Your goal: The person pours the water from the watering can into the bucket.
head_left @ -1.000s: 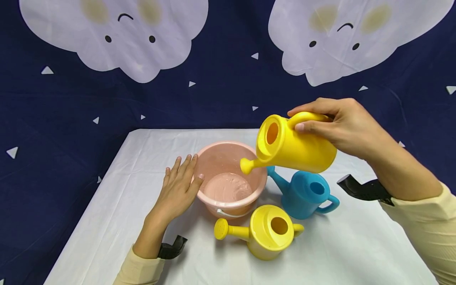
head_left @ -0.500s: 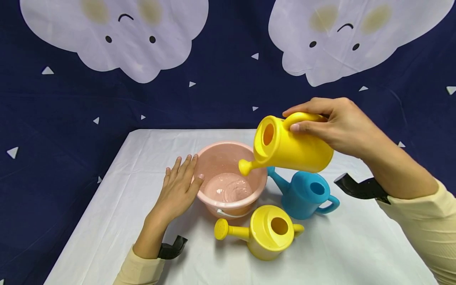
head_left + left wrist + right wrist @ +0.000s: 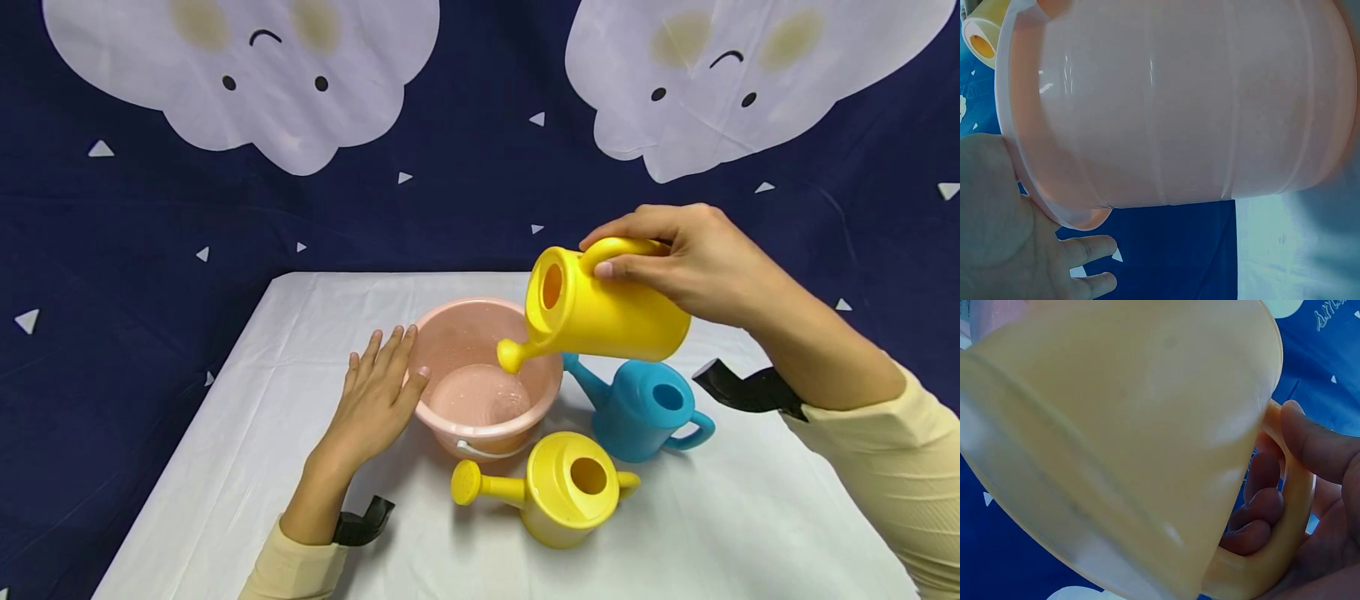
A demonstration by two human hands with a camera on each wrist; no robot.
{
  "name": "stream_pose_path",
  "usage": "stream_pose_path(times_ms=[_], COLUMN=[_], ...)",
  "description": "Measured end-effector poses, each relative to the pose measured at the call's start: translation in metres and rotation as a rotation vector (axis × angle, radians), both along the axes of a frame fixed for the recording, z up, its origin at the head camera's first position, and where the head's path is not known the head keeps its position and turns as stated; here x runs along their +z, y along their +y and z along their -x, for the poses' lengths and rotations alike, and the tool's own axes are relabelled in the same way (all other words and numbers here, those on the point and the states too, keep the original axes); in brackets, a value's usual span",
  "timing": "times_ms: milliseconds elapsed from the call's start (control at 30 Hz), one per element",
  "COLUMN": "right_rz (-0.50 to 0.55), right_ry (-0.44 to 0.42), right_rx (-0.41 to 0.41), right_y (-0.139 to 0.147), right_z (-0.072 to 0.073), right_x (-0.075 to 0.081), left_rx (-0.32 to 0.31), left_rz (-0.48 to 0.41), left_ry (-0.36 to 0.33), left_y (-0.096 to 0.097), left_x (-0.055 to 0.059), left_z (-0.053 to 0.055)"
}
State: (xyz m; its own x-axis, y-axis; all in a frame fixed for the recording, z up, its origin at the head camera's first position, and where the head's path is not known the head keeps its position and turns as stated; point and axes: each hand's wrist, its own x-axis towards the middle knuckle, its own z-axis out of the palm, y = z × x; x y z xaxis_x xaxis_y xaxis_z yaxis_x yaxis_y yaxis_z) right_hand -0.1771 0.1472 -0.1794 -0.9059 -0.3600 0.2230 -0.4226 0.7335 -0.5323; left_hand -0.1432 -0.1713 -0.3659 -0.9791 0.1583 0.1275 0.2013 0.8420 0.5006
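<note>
My right hand grips the handle of a yellow watering can, held tilted in the air with its spout over the pink bucket. In the right wrist view, fingers curl through the handle and the thumb lies on it. Water with a ripple shows inside the bucket; a stream from the spout is hard to make out. My left hand rests with straight, spread fingers against the bucket's left rim. The left wrist view shows the bucket wall close beside that hand's palm.
A second yellow watering can stands in front of the bucket, its spout pointing left. To the bucket's right stands a blue watering can, below the raised can. All rest on a white-covered table; a dark blue cloud-print cloth hangs behind.
My right hand has moved left with the yellow watering can, bringing the spout farther over the bucket. Ripples on the water have shifted. My left hand has stayed in place.
</note>
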Motion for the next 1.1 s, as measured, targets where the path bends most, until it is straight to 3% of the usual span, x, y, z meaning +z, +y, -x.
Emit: stream_pose_path(times_ms=[700,1100], right_rz=[-0.036,-0.012], right_ry=[0.014,0.003], right_rx=[0.030,-0.002], right_y=[-0.0054,-0.0005], right_z=[0.0025,0.0012], right_x=[0.0014,-0.0004], left_rx=[0.001,0.001], left_rz=[0.000,-0.001], left_ry=[0.000,0.000], left_y=[0.0003,0.0003], left_x=[0.0006,-0.0005], left_z=[-0.0007,-0.0004])
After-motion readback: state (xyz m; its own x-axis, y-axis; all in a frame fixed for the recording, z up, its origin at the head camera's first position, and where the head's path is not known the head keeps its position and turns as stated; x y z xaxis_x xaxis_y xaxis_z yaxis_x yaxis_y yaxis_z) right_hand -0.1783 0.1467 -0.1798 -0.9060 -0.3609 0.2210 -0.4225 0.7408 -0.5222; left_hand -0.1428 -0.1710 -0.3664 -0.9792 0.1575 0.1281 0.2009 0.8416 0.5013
